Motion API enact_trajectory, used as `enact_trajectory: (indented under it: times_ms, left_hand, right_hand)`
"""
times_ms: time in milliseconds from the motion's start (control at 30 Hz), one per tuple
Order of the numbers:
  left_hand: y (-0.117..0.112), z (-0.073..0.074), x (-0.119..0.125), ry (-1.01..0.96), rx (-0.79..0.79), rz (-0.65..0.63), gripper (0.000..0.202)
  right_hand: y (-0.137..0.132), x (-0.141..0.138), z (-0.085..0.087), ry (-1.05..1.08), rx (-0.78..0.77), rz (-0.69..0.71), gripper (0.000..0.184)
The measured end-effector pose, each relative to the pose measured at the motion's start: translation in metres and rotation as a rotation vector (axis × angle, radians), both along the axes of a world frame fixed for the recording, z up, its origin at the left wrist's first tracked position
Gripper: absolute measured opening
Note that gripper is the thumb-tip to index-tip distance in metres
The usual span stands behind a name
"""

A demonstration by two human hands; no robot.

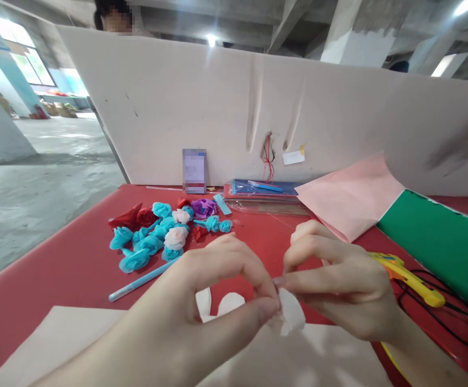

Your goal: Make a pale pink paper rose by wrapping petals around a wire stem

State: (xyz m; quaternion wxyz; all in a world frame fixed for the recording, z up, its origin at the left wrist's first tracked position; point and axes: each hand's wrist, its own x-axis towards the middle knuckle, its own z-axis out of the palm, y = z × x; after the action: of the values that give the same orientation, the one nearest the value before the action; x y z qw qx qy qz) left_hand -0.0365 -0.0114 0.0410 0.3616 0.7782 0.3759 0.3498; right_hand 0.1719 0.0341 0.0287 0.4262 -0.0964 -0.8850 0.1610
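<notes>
Between my two hands, low in the middle of the view, is a small white paper petal piece (292, 312), bunched at its left end. The thumb and forefinger of my left hand (221, 285) pinch that bunched end. My right hand (338, 277) meets it there, its fingertips closed at the petal's upper edge. Beneath my left hand lie more white rounded paper pieces (230, 303), partly covered. A large pale paper sheet (314, 355) spreads under both hands. Left of them sits a heap of blue crepe paper flowers (147, 244) with some white, red and purple ones.
A yellow glue gun (415, 279) with a black cord lies at right, beside a green board (439, 242) and pink paper (350, 193). A blue stick (145, 279) lies at left. A white partition (185, 102) stands behind the red table (72, 258); a person's head shows above it.
</notes>
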Motion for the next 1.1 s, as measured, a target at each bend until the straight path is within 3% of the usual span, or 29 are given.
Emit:
enact_trajectory:
  times_ms: [233,333,500,667,800,933,1000,1100]
  left_hand:
    - [0.001,0.001,-0.002,-0.078,-0.127,-0.1,0.016]
    - [0.003,0.003,-0.003,-0.124,-0.059,-0.023,0.018]
    - [0.009,-0.001,-0.002,0.032,0.15,0.125,0.02]
    - [0.01,-0.002,-0.002,0.008,0.149,0.101,0.019]
    - [0.006,0.002,-0.002,-0.046,0.196,0.117,0.016]
    - [0.003,0.002,-0.005,-0.04,0.159,0.055,0.015]
    - [0.002,0.001,-0.006,-0.025,0.23,0.064,0.017]
    - [0.001,0.001,-0.004,-0.048,0.508,0.166,0.02]
  right_hand:
    - [0.005,-0.003,-0.003,0.016,-0.036,0.036,0.017]
    - [0.009,-0.003,-0.005,0.03,-0.07,0.059,0.018]
    - [0.01,-0.001,-0.008,0.015,-0.236,0.092,0.013]
    - [0.001,-0.003,-0.008,0.081,-0.558,0.1,0.014]
    - [-0.006,-0.006,-0.005,0.072,-0.612,0.036,0.014]
    - [-0.013,-0.008,0.002,0.059,-0.615,-0.054,0.013]
    - [-0.016,-0.009,0.004,0.066,-0.603,-0.089,0.016]
    - [-0.021,-0.01,0.007,0.08,-0.578,-0.145,0.02]
